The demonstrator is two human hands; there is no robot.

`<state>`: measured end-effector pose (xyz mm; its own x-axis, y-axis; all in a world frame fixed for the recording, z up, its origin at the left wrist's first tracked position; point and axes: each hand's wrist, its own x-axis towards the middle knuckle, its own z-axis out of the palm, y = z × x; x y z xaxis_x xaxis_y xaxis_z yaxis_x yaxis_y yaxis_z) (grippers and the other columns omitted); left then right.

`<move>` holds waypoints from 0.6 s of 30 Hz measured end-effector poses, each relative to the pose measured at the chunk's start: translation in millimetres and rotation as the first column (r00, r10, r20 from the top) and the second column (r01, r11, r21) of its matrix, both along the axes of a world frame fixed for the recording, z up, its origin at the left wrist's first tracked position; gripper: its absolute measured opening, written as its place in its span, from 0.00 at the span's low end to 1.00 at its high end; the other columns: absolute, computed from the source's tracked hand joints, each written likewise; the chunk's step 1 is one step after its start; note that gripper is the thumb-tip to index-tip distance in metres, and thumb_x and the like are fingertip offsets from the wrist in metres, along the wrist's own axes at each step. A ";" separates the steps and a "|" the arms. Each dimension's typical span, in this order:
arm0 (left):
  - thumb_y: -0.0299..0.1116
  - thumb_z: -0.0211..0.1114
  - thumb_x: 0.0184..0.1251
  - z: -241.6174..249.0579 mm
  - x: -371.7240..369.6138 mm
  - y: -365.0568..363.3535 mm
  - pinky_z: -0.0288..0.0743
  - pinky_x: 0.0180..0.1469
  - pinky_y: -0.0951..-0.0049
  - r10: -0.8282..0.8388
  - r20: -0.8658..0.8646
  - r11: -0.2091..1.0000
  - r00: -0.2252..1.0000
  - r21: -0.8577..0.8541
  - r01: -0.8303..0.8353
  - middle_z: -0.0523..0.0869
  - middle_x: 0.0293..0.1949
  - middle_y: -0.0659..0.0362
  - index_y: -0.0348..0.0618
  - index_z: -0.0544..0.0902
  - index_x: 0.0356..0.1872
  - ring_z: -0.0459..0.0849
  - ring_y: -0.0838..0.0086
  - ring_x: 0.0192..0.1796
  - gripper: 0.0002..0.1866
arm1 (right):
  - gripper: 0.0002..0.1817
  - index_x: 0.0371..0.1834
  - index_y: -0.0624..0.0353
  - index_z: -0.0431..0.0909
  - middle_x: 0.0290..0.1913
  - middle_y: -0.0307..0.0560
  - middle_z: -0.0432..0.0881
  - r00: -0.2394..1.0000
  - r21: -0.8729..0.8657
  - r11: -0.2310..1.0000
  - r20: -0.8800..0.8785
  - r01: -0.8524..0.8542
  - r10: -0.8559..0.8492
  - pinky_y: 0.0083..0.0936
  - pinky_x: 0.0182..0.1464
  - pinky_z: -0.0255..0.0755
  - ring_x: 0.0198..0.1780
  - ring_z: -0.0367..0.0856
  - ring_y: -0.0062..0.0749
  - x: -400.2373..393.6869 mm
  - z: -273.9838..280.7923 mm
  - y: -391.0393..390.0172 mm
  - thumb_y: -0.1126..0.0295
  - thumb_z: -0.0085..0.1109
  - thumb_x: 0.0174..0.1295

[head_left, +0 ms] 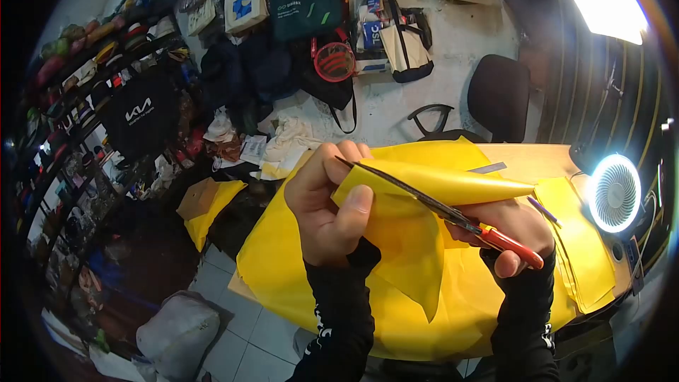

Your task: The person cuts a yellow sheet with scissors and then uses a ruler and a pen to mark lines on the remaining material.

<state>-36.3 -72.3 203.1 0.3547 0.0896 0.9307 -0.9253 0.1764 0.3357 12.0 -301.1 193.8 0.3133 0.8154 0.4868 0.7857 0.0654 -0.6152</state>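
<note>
My left hand (324,201) pinches a folded piece of yellow fabric (403,230) near its fold, holding it up above the table. My right hand (513,230) grips red-handled scissors (453,216), whose dark blades run along the fabric's fold toward my left thumb. More yellow fabric (283,269) is spread across the wooden table (530,159) below and hangs over its near edge. Both forearms wear black sleeves.
A stack of cut yellow sheets (583,247) lies at the right, a pen (543,210) and a metal ruler (489,168) near it. A lit round fan (614,192) stands at the table's right. A black office chair (488,102) is behind. Bags and clutter fill the shelves and floor at left.
</note>
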 end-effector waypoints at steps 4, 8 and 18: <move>0.27 0.63 0.53 0.9 0.2 -3.0 0.64 0.46 0.73 0.012 -0.011 1.000 1.000 0.020 -0.012 0.69 0.29 0.62 0.42 0.65 0.25 0.64 0.77 0.35 0.12 | 0.57 0.39 0.70 0.75 0.28 0.51 0.74 1.000 -0.036 0.999 0.028 0.010 -0.009 0.30 0.34 0.70 0.30 0.74 0.43 5.4 -1.6 -3.1 0.14 0.43 0.41; 0.27 0.62 0.54 0.5 1.0 -2.9 0.63 0.45 0.73 -0.006 -0.007 1.000 1.000 0.013 0.006 0.70 0.29 0.62 0.42 0.65 0.25 0.64 0.77 0.35 0.12 | 0.56 0.40 0.69 0.76 0.28 0.51 0.75 0.996 -0.035 0.996 0.007 0.086 -0.085 0.30 0.34 0.70 0.30 0.74 0.43 -0.9 -0.3 -3.3 0.15 0.46 0.41; 0.30 0.62 0.53 0.8 0.8 -4.2 0.62 0.39 0.74 0.068 0.005 0.998 0.998 -0.013 -0.068 0.68 0.28 0.62 0.44 0.64 0.26 0.64 0.77 0.33 0.12 | 0.58 0.39 0.70 0.75 0.29 0.51 0.74 0.992 0.003 0.992 0.005 0.127 -0.127 0.30 0.35 0.70 0.30 0.73 0.43 -6.0 1.4 1.4 0.14 0.45 0.39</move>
